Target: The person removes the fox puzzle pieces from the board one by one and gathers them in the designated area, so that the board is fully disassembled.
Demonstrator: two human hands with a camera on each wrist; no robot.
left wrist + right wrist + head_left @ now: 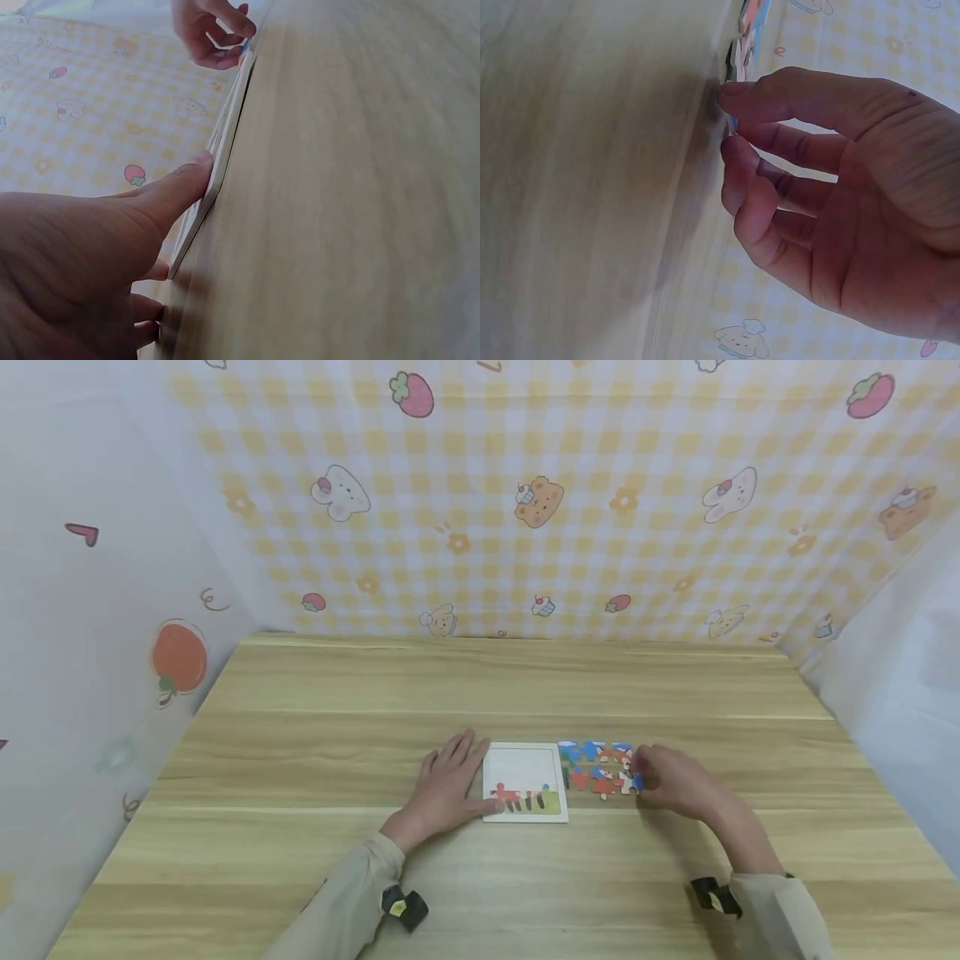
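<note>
A square white puzzle board [525,768] lies on the table, its lower strip filled with red, green and dark-striped pieces [528,801]. My left hand [442,789] rests along the board's left edge, fingers extended and the thumb [184,184] over the lower left corner. Right of the board is a group of loose jigsaw pieces [602,785], blue, red and white with animal faces. At that group's right end my right hand [671,781] pinches a blue puzzle piece [637,782] between thumb and forefinger. In the right wrist view the fingertips mostly hide this piece.
The wooden table [337,693] extends around both hands. A yellow checked cloth [465,560] with cartoon prints hangs behind it, and white cloth [90,610] stands at the sides. Dark straps [405,907] show at both sleeve cuffs.
</note>
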